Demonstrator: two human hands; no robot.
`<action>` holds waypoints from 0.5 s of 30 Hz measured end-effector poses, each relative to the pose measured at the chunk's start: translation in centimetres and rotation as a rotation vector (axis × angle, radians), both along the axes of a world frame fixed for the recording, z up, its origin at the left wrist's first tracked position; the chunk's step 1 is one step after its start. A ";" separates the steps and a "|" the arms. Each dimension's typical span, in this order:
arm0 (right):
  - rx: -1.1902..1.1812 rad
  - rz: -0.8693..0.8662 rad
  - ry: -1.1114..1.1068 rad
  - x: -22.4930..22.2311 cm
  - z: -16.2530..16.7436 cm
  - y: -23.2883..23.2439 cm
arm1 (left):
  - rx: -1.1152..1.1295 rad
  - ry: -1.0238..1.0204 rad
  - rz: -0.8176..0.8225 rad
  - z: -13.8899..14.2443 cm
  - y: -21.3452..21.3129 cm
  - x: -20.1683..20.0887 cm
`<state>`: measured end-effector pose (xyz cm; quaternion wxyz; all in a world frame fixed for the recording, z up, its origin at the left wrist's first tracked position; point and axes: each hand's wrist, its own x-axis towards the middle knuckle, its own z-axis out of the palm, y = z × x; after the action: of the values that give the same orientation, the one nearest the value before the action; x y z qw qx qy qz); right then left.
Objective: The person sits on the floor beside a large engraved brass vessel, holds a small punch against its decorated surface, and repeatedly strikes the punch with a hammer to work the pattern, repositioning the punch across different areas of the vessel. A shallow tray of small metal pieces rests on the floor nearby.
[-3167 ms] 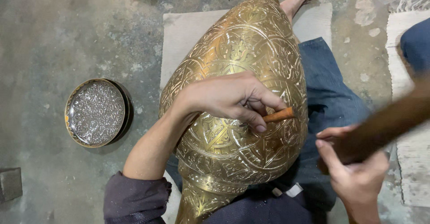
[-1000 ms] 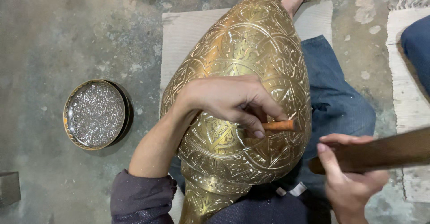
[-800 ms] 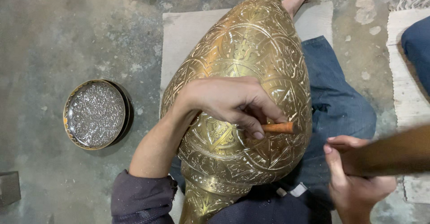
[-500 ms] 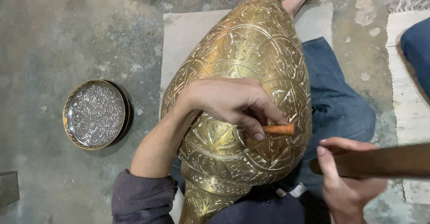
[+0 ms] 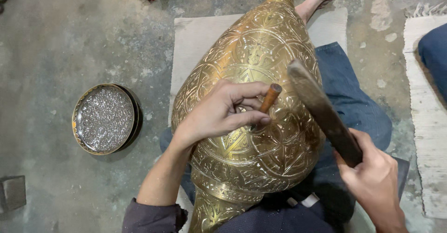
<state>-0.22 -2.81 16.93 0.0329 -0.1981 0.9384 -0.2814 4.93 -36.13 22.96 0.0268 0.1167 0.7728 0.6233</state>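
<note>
chisel point(image 5: 269, 99) tilted, butt up-right

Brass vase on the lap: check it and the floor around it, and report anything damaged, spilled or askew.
Nothing stands out. The engraved brass vase lies across the lap with no visible dents; the left hand holds a chisel against it, and the right hand holds a mallet. The round engraved tray lies flat on the floor.
</note>
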 end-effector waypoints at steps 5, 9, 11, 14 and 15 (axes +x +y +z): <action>0.199 0.078 0.006 -2.4 2.9 0.4 | 0.146 -0.033 -0.010 0.0 0.2 0.1; -0.323 0.113 -0.066 -3.8 4.9 0.1 | 0.025 0.001 0.021 -0.1 0.3 0.4; -0.283 0.168 -0.127 -4.9 5.8 0.2 | 0.005 0.032 0.034 -0.2 0.2 0.5; -0.021 0.168 -0.115 -6.2 7.0 0.5 | -0.096 -0.003 0.012 -0.4 0.1 0.2; -0.195 0.124 -0.183 -6.5 7.3 0.4 | -0.077 0.007 0.021 -0.4 0.1 0.1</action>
<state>-6.71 -2.37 24.27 0.1160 -0.2314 0.8856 -0.3856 5.06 -36.01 22.61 0.0221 0.1094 0.7976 0.5928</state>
